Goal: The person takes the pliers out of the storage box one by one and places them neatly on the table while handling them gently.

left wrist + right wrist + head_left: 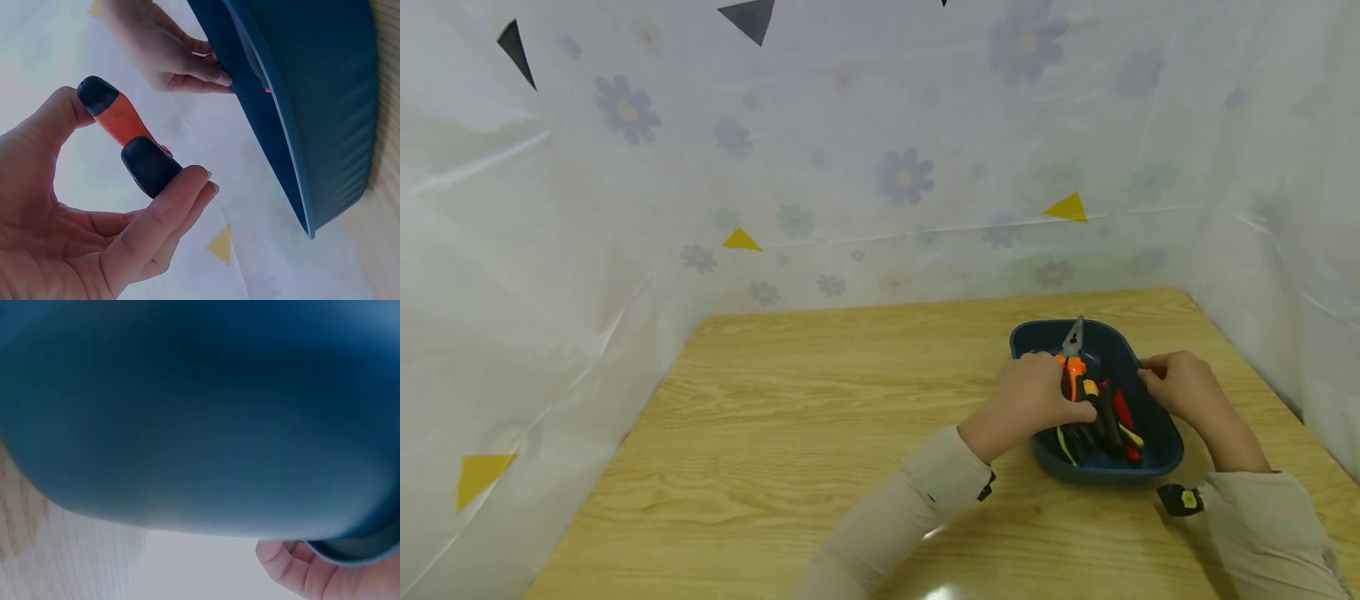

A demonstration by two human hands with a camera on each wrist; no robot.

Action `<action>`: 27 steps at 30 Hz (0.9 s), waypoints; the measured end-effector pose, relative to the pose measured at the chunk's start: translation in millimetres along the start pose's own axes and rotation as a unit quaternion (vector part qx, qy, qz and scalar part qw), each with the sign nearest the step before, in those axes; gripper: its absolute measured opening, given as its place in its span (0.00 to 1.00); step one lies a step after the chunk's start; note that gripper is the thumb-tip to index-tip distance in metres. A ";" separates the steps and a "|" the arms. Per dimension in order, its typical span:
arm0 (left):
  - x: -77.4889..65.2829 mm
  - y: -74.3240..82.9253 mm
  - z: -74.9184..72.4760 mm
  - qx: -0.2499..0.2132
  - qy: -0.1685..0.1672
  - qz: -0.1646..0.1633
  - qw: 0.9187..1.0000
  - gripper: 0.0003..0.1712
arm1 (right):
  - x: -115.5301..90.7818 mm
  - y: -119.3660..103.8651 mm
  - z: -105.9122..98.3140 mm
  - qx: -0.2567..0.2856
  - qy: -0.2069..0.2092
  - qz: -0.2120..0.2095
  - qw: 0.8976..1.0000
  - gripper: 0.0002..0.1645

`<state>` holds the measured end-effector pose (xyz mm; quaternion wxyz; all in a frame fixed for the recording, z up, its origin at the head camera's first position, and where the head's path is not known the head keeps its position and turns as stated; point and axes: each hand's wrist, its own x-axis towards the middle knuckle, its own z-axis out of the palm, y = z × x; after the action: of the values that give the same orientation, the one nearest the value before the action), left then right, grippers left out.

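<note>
My left hand (1026,402) pinches a pair of needle-nose pliers (1072,364) by its orange and black handles, the pointed jaws up, over a dark blue plastic basin (1108,477). In the left wrist view the pliers' handles (119,119) sit between thumb and fingertips, beside the basin's rim. At the basin's right side, my right hand (1186,390) pinches the rim. The right wrist view shows mostly the basin's wall (206,444), with fingers (300,572) at its rim. Inside the basin lie several tools with black, red and yellow parts, such as a red handle (1123,408), partly hidden by my left hand.
The basin stands at the right of a wood-grain table (775,417). Behind the table and at both sides hangs a pale translucent sheet (850,125) with flower prints and yellow and black triangles.
</note>
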<state>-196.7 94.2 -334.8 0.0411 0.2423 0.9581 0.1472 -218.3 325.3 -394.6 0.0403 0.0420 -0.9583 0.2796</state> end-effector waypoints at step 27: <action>-6.9 -68.4 -4.6 -0.080 0.009 -0.081 0.993 0.32 | -1.4 -3.3 0.7 -0.003 0.002 0.003 1.000 0.19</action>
<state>-222.2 32.3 -351.1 0.0638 0.1589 0.9600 0.2216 -216.6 322.2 -393.6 0.0413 0.0387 -0.9591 0.2774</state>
